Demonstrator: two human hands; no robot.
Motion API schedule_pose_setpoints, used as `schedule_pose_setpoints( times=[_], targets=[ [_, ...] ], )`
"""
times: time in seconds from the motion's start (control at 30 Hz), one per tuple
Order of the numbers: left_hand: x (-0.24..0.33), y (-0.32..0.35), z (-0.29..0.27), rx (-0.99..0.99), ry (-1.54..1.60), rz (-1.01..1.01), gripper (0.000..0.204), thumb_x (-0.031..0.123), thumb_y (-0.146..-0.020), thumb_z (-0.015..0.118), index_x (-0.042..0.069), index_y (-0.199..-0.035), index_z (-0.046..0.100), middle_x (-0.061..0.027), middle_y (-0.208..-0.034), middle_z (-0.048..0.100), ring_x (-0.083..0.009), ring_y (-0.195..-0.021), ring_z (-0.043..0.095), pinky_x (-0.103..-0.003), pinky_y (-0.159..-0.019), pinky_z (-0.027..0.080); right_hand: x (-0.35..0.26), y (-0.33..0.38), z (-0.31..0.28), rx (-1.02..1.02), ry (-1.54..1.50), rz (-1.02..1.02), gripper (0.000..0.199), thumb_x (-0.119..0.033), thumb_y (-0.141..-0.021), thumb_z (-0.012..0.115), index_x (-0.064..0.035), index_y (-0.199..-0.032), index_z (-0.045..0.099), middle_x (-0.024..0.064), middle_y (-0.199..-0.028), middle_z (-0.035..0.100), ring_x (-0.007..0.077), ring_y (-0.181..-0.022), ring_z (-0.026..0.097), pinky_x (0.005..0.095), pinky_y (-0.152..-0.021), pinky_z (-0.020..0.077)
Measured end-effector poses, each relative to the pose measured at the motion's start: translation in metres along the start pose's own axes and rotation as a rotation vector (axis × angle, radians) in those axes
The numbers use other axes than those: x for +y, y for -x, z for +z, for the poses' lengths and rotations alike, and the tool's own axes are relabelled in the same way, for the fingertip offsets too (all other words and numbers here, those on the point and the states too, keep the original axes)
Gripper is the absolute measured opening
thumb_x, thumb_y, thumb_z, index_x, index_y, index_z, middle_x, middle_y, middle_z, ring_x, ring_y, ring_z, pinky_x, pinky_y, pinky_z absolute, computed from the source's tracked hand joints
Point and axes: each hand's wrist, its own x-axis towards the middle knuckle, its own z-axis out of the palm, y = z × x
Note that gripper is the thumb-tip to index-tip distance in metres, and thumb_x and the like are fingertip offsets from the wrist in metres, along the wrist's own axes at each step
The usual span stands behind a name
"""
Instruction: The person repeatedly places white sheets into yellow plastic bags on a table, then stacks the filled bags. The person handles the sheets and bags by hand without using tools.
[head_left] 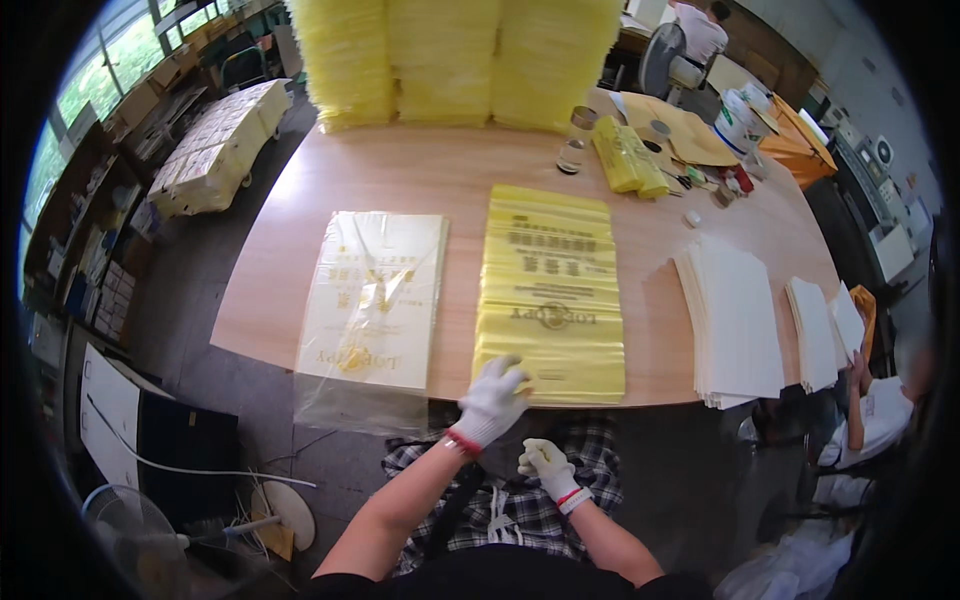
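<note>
My left hand (493,399), in a white glove with a red cuff, rests on the near edge of a stack of yellow plastic bags (548,290) lying flat on the wooden table (420,170); its fingers are spread on the top bag. My right hand (546,465), also gloved, hangs below the table edge over my checked lap, fingers loosely curled and holding nothing. To the left lies a clear plastic sleeve with cream printed bags (372,300) inside, its open end drooping over the table edge.
Tall piles of yellow bags (450,55) line the far edge. White paper stacks (735,320) sit at the right, a glass jar (575,140) and a yellow bundle (628,155) beyond. A person sits at the right edge (870,400). A fan (130,530) stands on the floor.
</note>
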Motion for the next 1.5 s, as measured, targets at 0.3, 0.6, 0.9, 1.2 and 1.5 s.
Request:
schedule_pose_setpoints(
  times=[0.3,0.6,0.9,1.2,1.5],
  targets=[
    [-0.033,-0.047,0.074,-0.357,-0.308,0.172,0.012,0.024,-0.074,0.058,0.013,-0.077,0.063,-0.0058,-0.085,0.060,-0.0283,-0.083,0.055,-0.040,-0.074,0.045,-0.002,0.008,-0.027,0.061,-0.182,0.004,0.028,-0.020,-0.089,0.054,-0.0038,-0.112,0.050,0.0082,-0.083,0.061,0.0182,-0.066,0.062,0.0309,-0.063,0.0521],
    [-0.020,-0.076,0.060,-0.312,0.207,-0.031,0.008,0.012,-0.080,0.053,0.005,-0.083,0.054,-0.0112,-0.070,0.060,-0.0266,-0.060,0.056,-0.037,-0.057,0.046,-0.138,-0.064,-0.011,0.155,0.028,-0.465,0.031,-0.025,-0.086,0.058,-0.0021,-0.106,0.056,0.0079,-0.092,0.060,0.0193,-0.082,0.060,0.0323,-0.068,0.0479],
    [0.006,-0.119,0.016,-0.295,0.526,-0.483,0.015,0.012,-0.088,0.047,0.003,-0.098,0.051,-0.0073,-0.088,0.063,-0.0080,-0.068,0.053,-0.023,-0.062,0.044,-0.170,-0.010,-0.005,0.661,0.759,-1.363,0.019,-0.004,-0.068,0.067,-0.0065,-0.082,0.055,0.0120,-0.088,0.057,0.0356,-0.087,0.055,0.0429,-0.081,0.0446],
    [0.050,-0.108,-0.033,-0.283,0.243,-0.092,0.037,0.002,-0.076,0.054,0.000,-0.113,0.048,-0.0120,-0.088,0.064,-0.0212,-0.081,0.061,-0.031,-0.067,0.049,-0.133,-0.073,0.007,0.229,1.193,-0.675,0.042,-0.027,-0.083,0.053,-0.0082,-0.120,0.047,0.0187,-0.114,0.054,0.0316,-0.109,0.050,0.0398,-0.090,0.0401],
    [0.081,-0.048,-0.055,0.059,-0.214,0.331,0.050,0.005,-0.062,0.069,0.002,-0.107,0.049,-0.0150,-0.106,0.054,-0.0369,-0.097,0.053,-0.041,-0.080,0.046,-0.199,0.069,-0.172,0.874,1.549,-0.703,0.066,-0.033,-0.069,0.070,-0.0056,-0.123,0.044,0.0165,-0.119,0.050,0.0336,-0.108,0.048,0.0416,-0.088,0.0421]
  ],
)
